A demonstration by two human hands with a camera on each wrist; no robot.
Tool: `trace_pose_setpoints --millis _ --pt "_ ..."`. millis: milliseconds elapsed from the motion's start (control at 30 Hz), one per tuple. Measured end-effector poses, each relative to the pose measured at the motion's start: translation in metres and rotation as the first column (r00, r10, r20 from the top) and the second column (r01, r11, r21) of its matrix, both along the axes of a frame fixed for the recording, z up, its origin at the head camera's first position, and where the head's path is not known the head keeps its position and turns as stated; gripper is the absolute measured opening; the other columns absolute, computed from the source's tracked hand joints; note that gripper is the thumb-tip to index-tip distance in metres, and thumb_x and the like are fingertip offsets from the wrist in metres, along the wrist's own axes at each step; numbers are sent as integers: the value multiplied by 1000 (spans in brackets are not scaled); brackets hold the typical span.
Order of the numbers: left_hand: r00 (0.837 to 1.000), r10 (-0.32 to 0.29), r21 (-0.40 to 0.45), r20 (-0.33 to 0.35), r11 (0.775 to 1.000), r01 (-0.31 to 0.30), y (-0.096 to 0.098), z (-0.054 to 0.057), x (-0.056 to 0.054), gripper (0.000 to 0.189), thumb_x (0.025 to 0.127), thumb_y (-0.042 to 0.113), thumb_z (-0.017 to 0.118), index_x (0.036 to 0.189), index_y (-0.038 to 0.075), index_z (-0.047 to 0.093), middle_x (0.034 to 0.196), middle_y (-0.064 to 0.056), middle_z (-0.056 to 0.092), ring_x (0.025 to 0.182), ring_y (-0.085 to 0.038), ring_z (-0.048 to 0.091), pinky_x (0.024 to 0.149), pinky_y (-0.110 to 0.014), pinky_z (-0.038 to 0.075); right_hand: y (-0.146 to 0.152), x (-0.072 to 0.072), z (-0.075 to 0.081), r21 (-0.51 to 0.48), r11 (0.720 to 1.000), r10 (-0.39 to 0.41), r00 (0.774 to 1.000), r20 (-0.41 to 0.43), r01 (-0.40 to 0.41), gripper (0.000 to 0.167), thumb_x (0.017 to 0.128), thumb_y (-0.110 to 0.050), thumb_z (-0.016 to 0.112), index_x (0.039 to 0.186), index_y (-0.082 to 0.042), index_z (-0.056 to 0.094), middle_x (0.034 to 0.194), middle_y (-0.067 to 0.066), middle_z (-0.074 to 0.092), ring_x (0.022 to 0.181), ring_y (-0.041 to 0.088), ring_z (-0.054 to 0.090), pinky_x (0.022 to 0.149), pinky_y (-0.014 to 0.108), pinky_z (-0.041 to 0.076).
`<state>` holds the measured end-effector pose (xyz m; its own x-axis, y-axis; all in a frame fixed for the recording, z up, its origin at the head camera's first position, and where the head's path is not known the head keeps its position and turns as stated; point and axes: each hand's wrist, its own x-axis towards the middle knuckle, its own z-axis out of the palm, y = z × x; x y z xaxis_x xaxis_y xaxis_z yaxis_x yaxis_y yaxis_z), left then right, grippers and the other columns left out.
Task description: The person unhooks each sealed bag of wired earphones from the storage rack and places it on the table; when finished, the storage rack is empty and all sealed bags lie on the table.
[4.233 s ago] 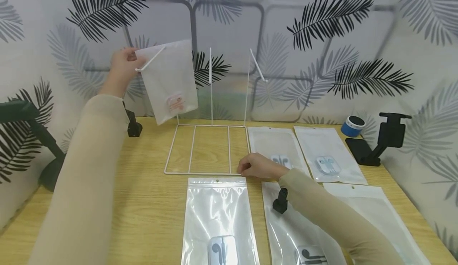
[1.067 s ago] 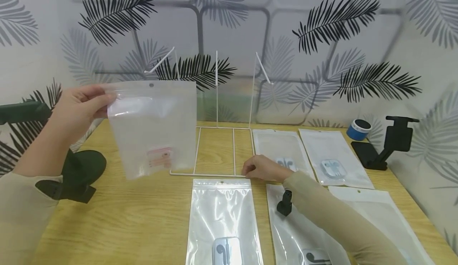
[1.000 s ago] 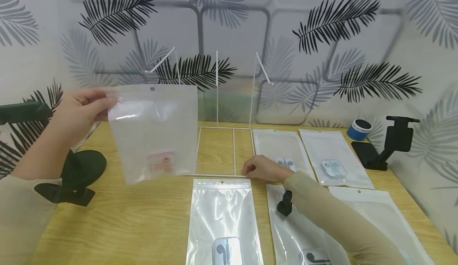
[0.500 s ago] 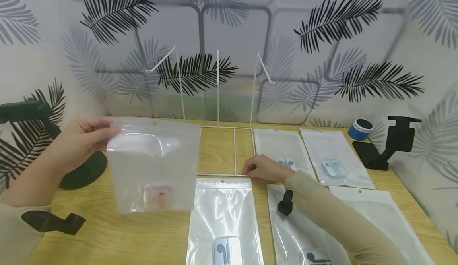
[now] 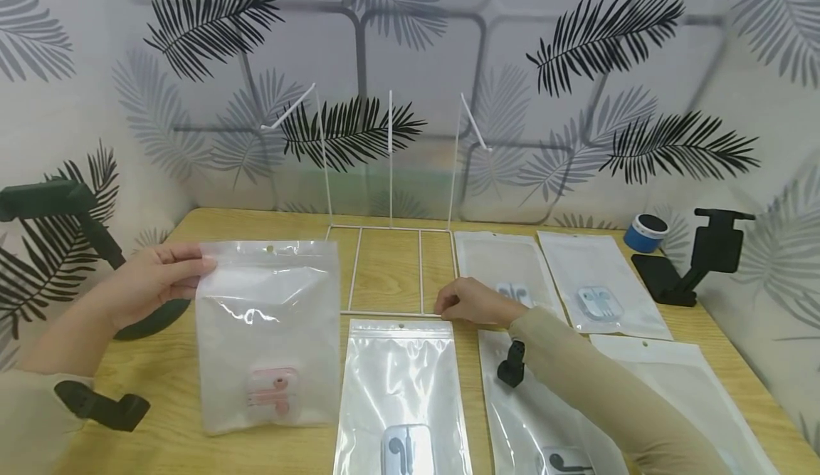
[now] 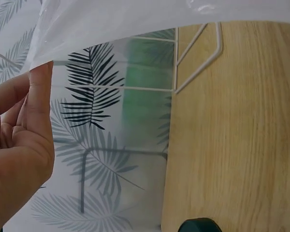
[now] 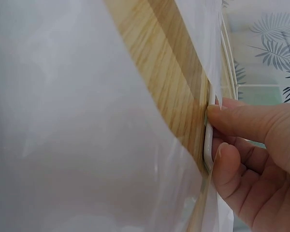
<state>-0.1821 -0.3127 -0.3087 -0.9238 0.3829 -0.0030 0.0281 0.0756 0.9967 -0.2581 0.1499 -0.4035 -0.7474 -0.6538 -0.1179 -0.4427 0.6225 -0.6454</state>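
Observation:
My left hand (image 5: 163,279) pinches the upper left corner of a white zip bag (image 5: 269,318) in the head view. Pink earphones in a clear case (image 5: 273,393) show through its lower part. The bag stands nearly upright over the table's left side and has a small hang hole at its top. My right hand (image 5: 470,300) grips the front right corner of a white wire display rack (image 5: 384,313), thumb and fingers at the rod in the right wrist view. Its hooks (image 5: 475,129) at the top carry nothing. The bag hides the rack's front left corner.
A bag with earphones (image 5: 400,361) lies before the rack, and several more lie to the right, including one bag (image 5: 576,268) at the back. A black phone stand (image 5: 707,247) and blue round jar (image 5: 645,233) are back right. A green lamp (image 5: 48,201) stands left.
The bag has come off the rack's left hook area, moving down and toward me in my left hand, to low over the table's left side. My right hand has stayed at the rack's corner.

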Motion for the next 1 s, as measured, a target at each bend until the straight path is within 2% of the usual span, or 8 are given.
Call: trace_pose_setpoints --millis 100,200,300,367,500,700,933,1000 --pt "1000 -10 -92 5 996 10 -4 -11 -4 22 94 3 50 95 14 69 90 -1 66 80 -15 65 72 -28 53 0 0 0 1 1000 -2 1000 2 2 10 84 0 65 85 -9 70 75 -5 62 67 8 52 60 23 46" --pt "1000 -2 -221 28 975 9 -5 -20 -7 14 94 8 52 101 3 63 93 -2 64 83 -15 64 76 -29 52 0 1 1 3 1000 -1 1000 -4 1 10 84 0 65 84 -9 70 75 -5 62 67 8 52 60 23 46" --pt "998 -3 -323 58 946 22 -4 -28 -9 31 94 14 54 111 -11 53 100 -8 62 88 -17 63 79 -32 52 0 1 2 3 1000 3 1000 -12 -3 10 83 0 65 84 -9 70 75 -6 62 67 8 52 60 23 46" --pt "997 -11 -363 79 931 39 -3 -32 -10 39 94 16 55 117 -15 49 104 -12 61 91 -21 63 79 -33 51 0 0 2 1 1000 4 1000 -13 -4 10 84 0 65 84 -10 70 74 -6 62 67 8 51 59 23 45" --pt "995 -24 -412 93 909 61 0 -43 -13 34 92 13 57 113 -13 53 101 -15 62 89 -25 63 76 -36 53 0 0 0 -2 1000 5 1000 -15 -5 10 84 -1 65 84 -10 70 74 -6 62 66 8 51 59 23 45" --pt "993 -15 -492 118 867 71 6 -57 -15 31 91 13 59 109 -12 56 94 -11 61 82 -22 61 73 -36 53 0 2 0 -7 1000 6 1000 -5 -6 10 84 0 65 84 -9 69 74 -5 62 67 8 52 60 23 46" --pt "992 -16 -542 128 836 84 9 -68 -20 23 88 12 62 98 -9 57 85 -8 56 77 -20 57 68 -36 54 0 1 1 -8 1000 -3 1000 -5 3 10 83 0 65 83 -9 69 75 -5 62 68 8 52 61 23 46" --pt "992 -33 -572 120 815 96 11 -70 -21 20 88 11 62 95 -7 58 82 -7 55 74 -19 56 65 -35 54 0 1 1 -7 1000 0 1000 -8 0 10 83 0 65 83 -9 69 75 -5 62 67 9 52 61 23 46"
